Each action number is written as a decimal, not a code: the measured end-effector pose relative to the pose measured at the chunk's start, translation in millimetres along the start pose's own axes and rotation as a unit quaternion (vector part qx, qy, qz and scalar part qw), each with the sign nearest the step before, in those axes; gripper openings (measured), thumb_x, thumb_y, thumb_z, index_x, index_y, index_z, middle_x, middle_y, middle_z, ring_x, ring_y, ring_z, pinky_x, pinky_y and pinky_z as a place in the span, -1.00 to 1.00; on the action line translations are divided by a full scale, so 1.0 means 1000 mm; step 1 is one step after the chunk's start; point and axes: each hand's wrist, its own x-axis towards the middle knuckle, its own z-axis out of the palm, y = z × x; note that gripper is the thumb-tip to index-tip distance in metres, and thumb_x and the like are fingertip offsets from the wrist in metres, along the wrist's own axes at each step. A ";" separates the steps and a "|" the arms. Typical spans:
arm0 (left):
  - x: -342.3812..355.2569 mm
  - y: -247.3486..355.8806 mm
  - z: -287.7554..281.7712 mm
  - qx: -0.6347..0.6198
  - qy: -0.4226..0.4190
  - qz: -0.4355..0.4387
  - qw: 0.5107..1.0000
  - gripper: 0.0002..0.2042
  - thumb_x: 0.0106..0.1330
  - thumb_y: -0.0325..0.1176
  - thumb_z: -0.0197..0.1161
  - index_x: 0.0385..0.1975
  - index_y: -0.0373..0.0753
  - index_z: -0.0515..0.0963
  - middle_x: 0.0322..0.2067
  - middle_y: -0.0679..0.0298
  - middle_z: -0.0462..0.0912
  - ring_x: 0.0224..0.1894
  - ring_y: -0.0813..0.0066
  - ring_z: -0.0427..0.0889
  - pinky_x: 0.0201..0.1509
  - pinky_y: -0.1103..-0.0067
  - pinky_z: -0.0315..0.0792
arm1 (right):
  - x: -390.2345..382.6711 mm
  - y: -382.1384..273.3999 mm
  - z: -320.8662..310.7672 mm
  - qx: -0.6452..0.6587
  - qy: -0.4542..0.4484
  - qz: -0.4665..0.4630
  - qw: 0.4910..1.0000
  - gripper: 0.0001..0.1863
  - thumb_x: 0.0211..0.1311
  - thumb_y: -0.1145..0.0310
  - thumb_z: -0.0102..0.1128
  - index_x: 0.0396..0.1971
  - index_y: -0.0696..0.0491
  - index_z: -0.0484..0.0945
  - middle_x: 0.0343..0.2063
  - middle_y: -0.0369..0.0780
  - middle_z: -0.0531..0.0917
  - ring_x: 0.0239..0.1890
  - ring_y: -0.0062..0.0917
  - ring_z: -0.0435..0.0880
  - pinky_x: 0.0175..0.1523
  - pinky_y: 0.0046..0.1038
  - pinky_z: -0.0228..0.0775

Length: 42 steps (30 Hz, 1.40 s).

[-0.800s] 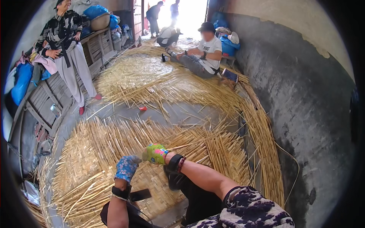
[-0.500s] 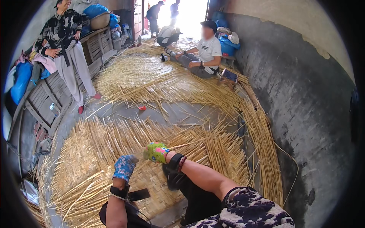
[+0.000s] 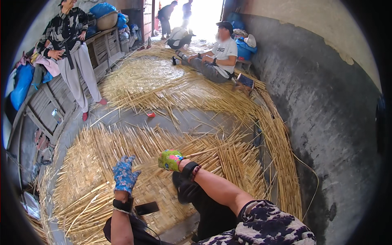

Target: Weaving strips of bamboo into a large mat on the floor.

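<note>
A partly woven mat [image 3: 102, 163] of flat straw-coloured reed strips spreads over the floor before me, its loose strip ends fanning out along the far side. My left hand [image 3: 125, 174], in a blue flowered glove, is open above the mat with its fingers spread and nothing in them. To its right, my right hand [image 3: 170, 159] wears a green flowered glove and is closed low over the weave. A reed strip [image 3: 200, 154] runs out to the right from beside this fist; its grip on the strip is partly hidden by the glove.
A dark phone [image 3: 147, 208] lies on the mat by my left wrist. Bundled long reeds [image 3: 281, 163] line the right wall. Beyond lies a second mat [image 3: 143, 77], where a person [image 3: 222, 53] sits. Another person [image 3: 73, 49] stands at left; others are near the doorway.
My left hand has moved left, away from my right hand, and its fingers have spread. My right hand stays almost in place, closed. The seated person's head has turned slightly.
</note>
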 end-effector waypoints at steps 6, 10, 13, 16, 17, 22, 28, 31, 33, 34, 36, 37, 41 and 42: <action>0.004 -0.001 0.002 -0.083 -0.089 0.004 0.993 -0.83 -0.09 -0.21 0.25 -0.55 -0.14 0.55 -0.45 0.24 0.54 -0.31 0.29 0.48 -0.20 0.36 0.22 | 0.002 0.007 0.005 -0.018 -0.002 0.017 1.000 -0.78 -0.08 0.27 -0.01 -0.52 0.04 0.57 -0.55 -0.11 0.58 -0.45 -0.26 0.58 -0.37 -0.32 0.40; 0.003 0.007 0.002 -0.055 -0.138 -0.006 0.989 -0.88 -0.08 -0.27 0.23 -0.58 -0.15 0.55 -0.48 0.24 0.54 -0.34 0.26 0.49 -0.28 0.40 0.27 | 0.003 0.017 0.010 0.028 0.010 0.090 0.996 -0.86 -0.15 0.27 0.08 -0.63 0.02 0.48 -0.65 -0.15 0.53 -0.54 -0.28 0.55 -0.47 -0.33 0.35; 0.001 0.011 0.010 -0.181 0.017 0.049 0.982 -0.81 -0.08 -0.33 0.23 -0.41 -0.14 0.53 -0.35 0.22 0.53 -0.26 0.25 0.48 -0.19 0.42 0.28 | 0.007 0.020 0.024 0.036 0.108 0.095 0.989 -0.86 -0.15 0.27 0.06 -0.66 0.01 0.49 -0.66 -0.15 0.53 -0.57 -0.29 0.55 -0.50 -0.33 0.34; 0.005 0.024 0.002 -0.148 0.062 0.126 0.979 -0.70 -0.09 -0.39 0.24 -0.27 -0.12 0.49 -0.24 0.20 0.49 -0.16 0.22 0.44 -0.14 0.43 0.30 | 0.007 0.008 0.020 -0.109 0.009 0.010 0.994 -0.91 -0.20 0.32 0.08 -0.62 -0.04 0.52 -0.63 -0.21 0.55 -0.58 -0.35 0.54 -0.52 -0.35 0.34; 0.007 0.029 -0.001 -0.142 0.052 0.167 0.974 -0.70 -0.10 -0.42 0.25 -0.28 -0.13 0.49 -0.24 0.19 0.50 -0.13 0.18 0.43 -0.14 0.44 0.32 | 0.005 0.003 0.016 -0.109 0.008 0.011 0.994 -0.91 -0.20 0.32 0.08 -0.62 -0.04 0.52 -0.63 -0.21 0.55 -0.58 -0.35 0.54 -0.52 -0.35 0.34; 0.000 0.019 0.028 -0.208 -0.079 0.135 0.966 -0.85 -0.05 -0.48 0.21 -0.43 -0.21 0.55 -0.52 0.14 0.56 -0.46 0.29 0.57 -0.39 0.50 0.42 | 0.007 -0.009 0.016 -0.046 -0.026 -0.051 0.997 -0.84 -0.23 0.30 0.13 -0.55 -0.02 0.55 -0.51 -0.21 0.58 -0.46 -0.32 0.57 -0.39 -0.38 0.37; 0.004 0.017 0.032 -0.247 -0.106 0.033 0.963 -0.88 -0.08 -0.45 0.24 -0.48 -0.19 0.57 -0.55 0.17 0.57 -0.44 0.32 0.58 -0.35 0.53 0.44 | 0.007 -0.002 0.009 0.004 -0.055 -0.020 0.998 -0.82 -0.23 0.29 0.13 -0.52 -0.02 0.54 -0.48 -0.22 0.58 -0.40 -0.33 0.56 -0.33 -0.36 0.36; -0.005 0.016 0.035 -0.245 -0.102 0.004 0.964 -0.89 -0.08 -0.42 0.25 -0.49 -0.18 0.58 -0.57 0.19 0.58 -0.46 0.32 0.58 -0.36 0.54 0.44 | 0.005 -0.003 0.012 -0.046 -0.065 -0.069 0.994 -0.80 -0.15 0.25 0.04 -0.46 -0.03 0.52 -0.46 -0.21 0.57 -0.37 -0.32 0.55 -0.29 -0.32 0.34; -0.001 0.020 0.033 -0.207 -0.074 0.028 0.975 -0.88 -0.08 -0.40 0.26 -0.49 -0.17 0.58 -0.57 0.18 0.58 -0.47 0.31 0.58 -0.38 0.53 0.43 | 0.007 0.004 0.030 -0.065 0.050 -0.119 0.990 -0.90 -0.17 0.40 0.05 -0.57 -0.05 0.53 -0.57 -0.22 0.56 -0.49 -0.33 0.55 -0.46 -0.36 0.35; -0.001 0.017 0.036 -0.202 -0.071 0.033 0.976 -0.88 -0.08 -0.40 0.26 -0.49 -0.17 0.58 -0.56 0.18 0.58 -0.47 0.31 0.58 -0.37 0.53 0.43 | 0.007 0.003 0.033 0.000 0.048 -0.089 0.995 -0.90 -0.15 0.40 0.05 -0.56 -0.06 0.53 -0.56 -0.23 0.56 -0.48 -0.34 0.55 -0.44 -0.37 0.37; 0.001 0.017 0.036 -0.206 -0.078 0.021 0.975 -0.87 -0.10 -0.39 0.27 -0.49 -0.15 0.59 -0.53 0.18 0.58 -0.43 0.33 0.58 -0.36 0.54 0.43 | 0.009 0.001 0.031 0.017 0.018 -0.062 0.998 -0.88 -0.15 0.33 0.05 -0.55 -0.06 0.54 -0.53 -0.23 0.57 -0.45 -0.32 0.56 -0.41 -0.35 0.36; 0.001 0.020 0.034 -0.208 -0.080 0.021 0.975 -0.87 -0.10 -0.39 0.27 -0.49 -0.15 0.59 -0.53 0.18 0.58 -0.43 0.33 0.58 -0.36 0.54 0.43 | 0.009 0.001 0.029 0.036 -0.015 -0.033 0.999 -0.85 -0.15 0.26 0.06 -0.54 -0.07 0.55 -0.50 -0.23 0.57 -0.42 -0.31 0.56 -0.37 -0.34 0.36; -0.002 0.022 0.031 -0.210 -0.120 -0.004 0.970 -0.87 -0.08 -0.35 0.27 -0.49 -0.12 0.59 -0.50 0.18 0.58 -0.41 0.33 0.57 -0.35 0.54 0.43 | 0.005 0.000 0.021 -0.045 -0.023 -0.056 0.997 -0.86 -0.15 0.27 0.06 -0.55 -0.07 0.56 -0.53 -0.23 0.58 -0.46 -0.31 0.57 -0.40 -0.34 0.37; 0.000 0.024 0.027 -0.203 -0.131 -0.001 0.970 -0.87 -0.08 -0.34 0.27 -0.48 -0.12 0.59 -0.50 0.18 0.58 -0.41 0.32 0.57 -0.35 0.53 0.43 | 0.003 -0.002 0.014 -0.049 -0.017 -0.067 0.996 -0.87 -0.15 0.28 0.06 -0.55 -0.07 0.56 -0.53 -0.23 0.58 -0.46 -0.32 0.57 -0.40 -0.35 0.37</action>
